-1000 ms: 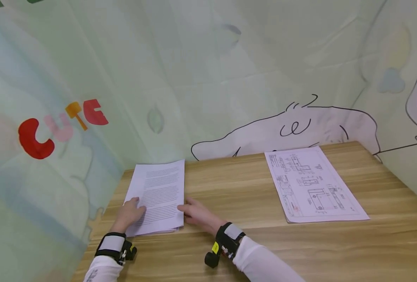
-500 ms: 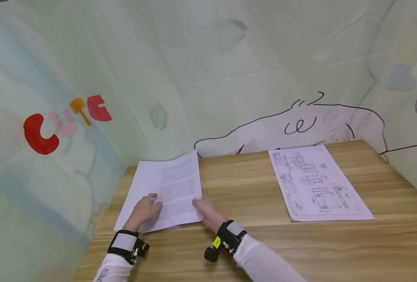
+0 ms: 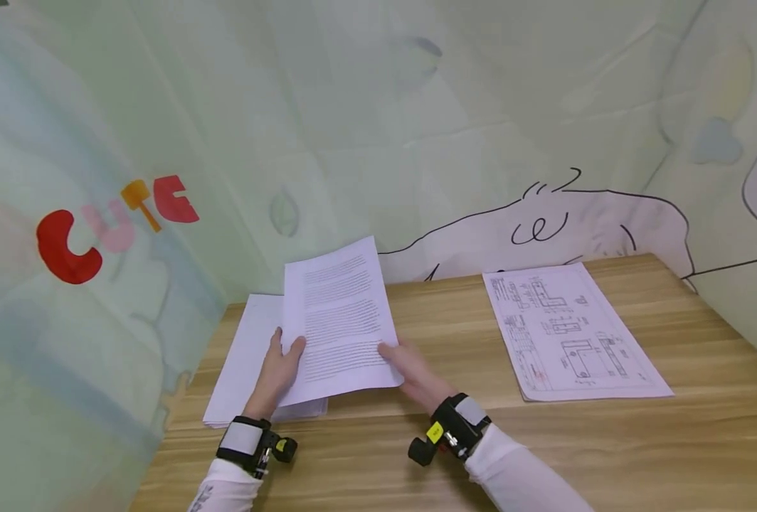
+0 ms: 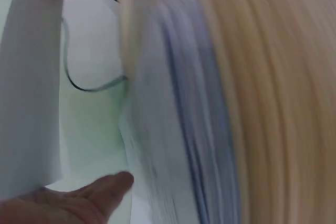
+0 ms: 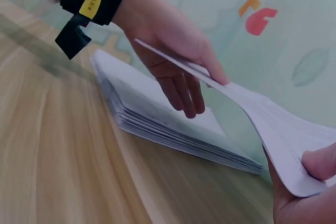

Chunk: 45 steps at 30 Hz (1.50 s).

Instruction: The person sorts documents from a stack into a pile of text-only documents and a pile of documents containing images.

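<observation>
A printed sheet of paper (image 3: 340, 313) is raised and tilted above a paper stack (image 3: 244, 355) at the left of the table. My right hand (image 3: 420, 373) pinches its lower right edge, thumb on top and fingers beneath. The sheet bends near that thumb (image 5: 320, 162) in the right wrist view. My left hand (image 3: 279, 370) is at the left edge, its thumb lying over the paper. Below the sheet, the left fingers (image 5: 181, 95) hang nearly straight, apart from it and above the stack. Whether one sheet or several are lifted, I cannot tell.
Another pile of paper with technical drawings (image 3: 577, 334) lies at the right of the wooden table (image 3: 442, 313). A printed cloth backdrop (image 3: 327, 142) rises behind the table and along its left side. The left wrist view is blurred.
The printed sheet has slid right and been lifted off the stack, uncovering paper below. Both hands have moved right and up with it. The drawings have stayed in place.
</observation>
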Each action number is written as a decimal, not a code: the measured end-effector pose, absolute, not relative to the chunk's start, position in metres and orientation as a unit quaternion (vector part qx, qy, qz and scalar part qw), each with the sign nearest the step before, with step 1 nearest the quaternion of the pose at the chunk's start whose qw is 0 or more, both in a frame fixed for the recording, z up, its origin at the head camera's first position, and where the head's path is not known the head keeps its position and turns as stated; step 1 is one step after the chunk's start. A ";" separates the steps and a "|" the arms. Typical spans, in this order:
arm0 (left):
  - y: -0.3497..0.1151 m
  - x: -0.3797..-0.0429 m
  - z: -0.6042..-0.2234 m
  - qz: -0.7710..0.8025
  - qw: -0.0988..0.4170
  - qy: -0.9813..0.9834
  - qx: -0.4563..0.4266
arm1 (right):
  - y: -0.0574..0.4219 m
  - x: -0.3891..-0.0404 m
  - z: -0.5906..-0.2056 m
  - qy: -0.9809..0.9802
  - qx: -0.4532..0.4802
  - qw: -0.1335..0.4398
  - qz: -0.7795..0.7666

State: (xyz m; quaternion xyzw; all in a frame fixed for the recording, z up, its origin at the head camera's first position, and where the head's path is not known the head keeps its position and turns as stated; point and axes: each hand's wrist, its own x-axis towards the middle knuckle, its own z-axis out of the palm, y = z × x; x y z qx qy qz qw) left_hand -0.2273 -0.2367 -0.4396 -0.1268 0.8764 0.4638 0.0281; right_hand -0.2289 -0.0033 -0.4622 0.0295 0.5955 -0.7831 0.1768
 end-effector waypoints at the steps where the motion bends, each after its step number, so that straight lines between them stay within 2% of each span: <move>1: -0.231 -0.227 -0.439 0.492 0.031 0.861 -0.125 | 0.003 -0.228 -0.461 0.596 0.032 0.175 -0.783; 10: -0.183 -0.219 -0.434 0.630 0.033 0.774 -0.052 | 0.060 -0.222 -0.452 0.646 0.050 0.144 -0.748; 23: -0.131 -0.225 -0.437 0.598 0.074 0.798 -0.014 | 0.119 -0.220 -0.448 0.762 0.056 0.110 -0.636; 32: -0.129 -0.234 -0.449 0.550 0.086 0.831 -0.006 | 0.130 -0.225 -0.453 0.826 0.035 0.075 -0.558; 45: -0.135 -0.235 -0.461 0.482 0.122 0.866 -0.051 | 0.129 -0.225 -0.466 0.883 -0.008 0.047 -0.466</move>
